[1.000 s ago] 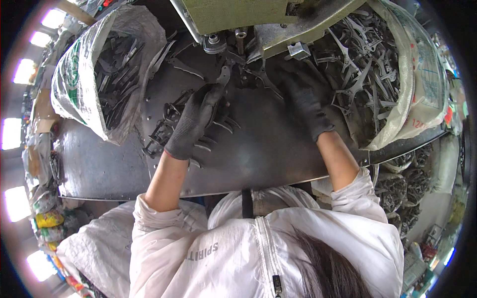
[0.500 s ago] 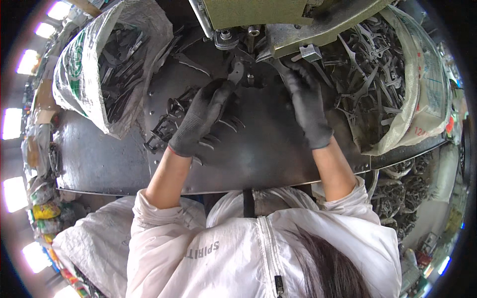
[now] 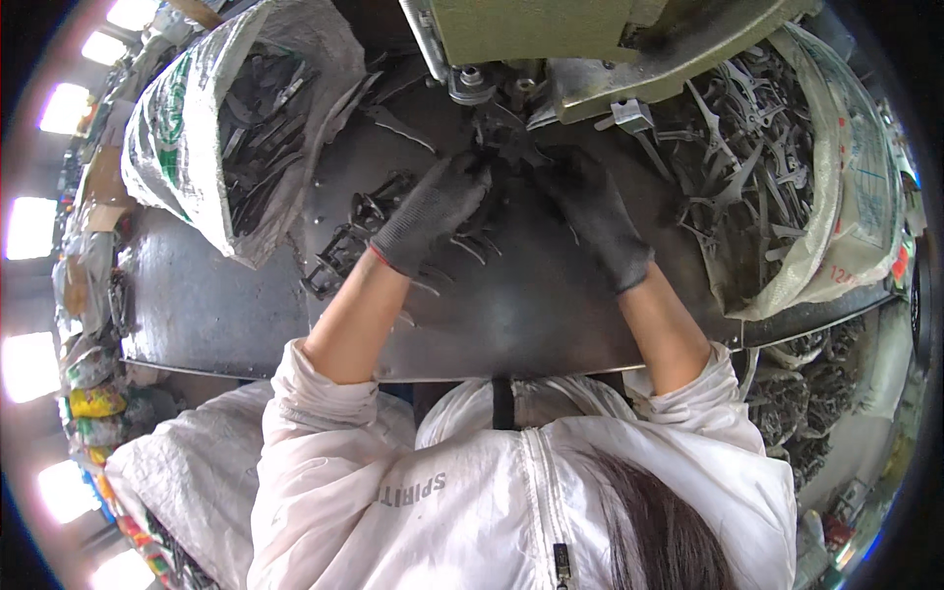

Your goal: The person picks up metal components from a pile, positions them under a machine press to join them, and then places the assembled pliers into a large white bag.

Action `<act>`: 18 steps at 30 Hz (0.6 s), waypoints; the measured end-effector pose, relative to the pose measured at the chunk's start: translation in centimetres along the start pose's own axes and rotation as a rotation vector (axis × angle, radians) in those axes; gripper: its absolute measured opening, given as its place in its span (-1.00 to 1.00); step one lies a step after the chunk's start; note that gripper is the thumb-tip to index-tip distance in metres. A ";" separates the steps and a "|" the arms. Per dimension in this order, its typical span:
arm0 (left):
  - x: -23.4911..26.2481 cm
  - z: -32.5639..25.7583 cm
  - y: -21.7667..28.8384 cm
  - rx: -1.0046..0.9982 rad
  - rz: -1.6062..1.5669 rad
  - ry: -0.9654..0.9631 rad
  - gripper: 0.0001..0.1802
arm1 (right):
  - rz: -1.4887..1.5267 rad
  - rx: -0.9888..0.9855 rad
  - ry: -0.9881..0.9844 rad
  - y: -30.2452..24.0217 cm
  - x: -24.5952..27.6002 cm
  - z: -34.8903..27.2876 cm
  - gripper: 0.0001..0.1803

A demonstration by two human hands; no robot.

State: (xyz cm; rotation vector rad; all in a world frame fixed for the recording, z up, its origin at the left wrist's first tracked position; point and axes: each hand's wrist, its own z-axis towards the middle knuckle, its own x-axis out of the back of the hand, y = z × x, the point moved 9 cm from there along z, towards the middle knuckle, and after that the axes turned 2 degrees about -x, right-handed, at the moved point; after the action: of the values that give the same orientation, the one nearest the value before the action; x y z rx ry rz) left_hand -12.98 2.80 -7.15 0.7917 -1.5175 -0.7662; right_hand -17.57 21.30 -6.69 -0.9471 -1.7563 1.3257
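Observation:
My left hand (image 3: 438, 211), in a dark grey knit glove, reaches in under the press head. Its fingers are closed at the edge of a dark flat metal part (image 3: 500, 130). From the other side comes my right hand (image 3: 595, 211), gloved alike, its fingers curled in close to the same spot. What those fingers grip is mostly hidden by the glove and shadow. Above both hands is the green press (image 3: 536, 31) with its bolted metal fittings. Beside my left wrist lies a cluster of dark metal assemblies (image 3: 339, 258), with curved thin prongs poking out under the hand.
At left, a white plastic sack (image 3: 147, 167) stands open, full of dark metal pieces. Another open woven sack (image 3: 824, 221) at right holds grey forked metal parts (image 3: 733, 172). The dark metal tabletop (image 3: 511, 329) ends at a front edge near my body.
Both hands have moved inward under the press. The flat metal pieces that showed in each hand are now largely covered by fingers and shadow. The whole view has shifted slightly.

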 end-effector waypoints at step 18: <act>12.3 -2.4 1.4 0.019 -0.477 0.298 -0.54 | 0.023 0.012 -0.027 -0.6 0.8 -1.8 -0.59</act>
State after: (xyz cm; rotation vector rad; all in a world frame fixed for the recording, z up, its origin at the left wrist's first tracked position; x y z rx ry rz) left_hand -11.48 -6.69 0.95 1.2474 -1.0792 -0.9328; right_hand -16.44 22.61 -5.70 -0.9491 -1.7611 1.3684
